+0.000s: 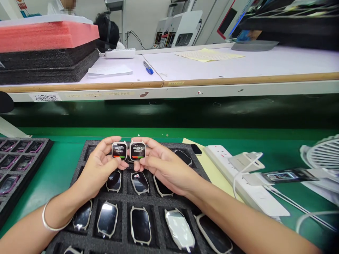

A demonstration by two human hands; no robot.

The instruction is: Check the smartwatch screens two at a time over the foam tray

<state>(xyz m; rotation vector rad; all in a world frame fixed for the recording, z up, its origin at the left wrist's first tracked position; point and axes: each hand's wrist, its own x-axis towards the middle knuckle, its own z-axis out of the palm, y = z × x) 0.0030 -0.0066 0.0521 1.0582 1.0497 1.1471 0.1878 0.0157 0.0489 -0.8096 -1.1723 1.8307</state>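
While the left hand (98,171) pinches one lit watch (119,151) and the right hand (167,165) a second lit watch (137,151), both sit side by side between the hands, long axes roughly parallel, above the foam tray (125,211).

On the bench (58,169), the main tray (124,218) lay in front, its watches (140,225) seated in separate compartments. Above the tray's far part, the left hand (99,165) held the left watch (119,151) and the right hand (166,164) the right watch (137,151), side by side. A second tray (46,148) lay to the left. To the right, a sheet (212,169) lay between main tray and power strip (262,203); a fan (320,153) stood farther right. Behind, a raised shelf (185,70) carried, from left to right, a block stack (50,38), a paper pad (109,71), a pen (148,68) and a printed page (209,54). Machines (182,30) stood beyond the shelf.
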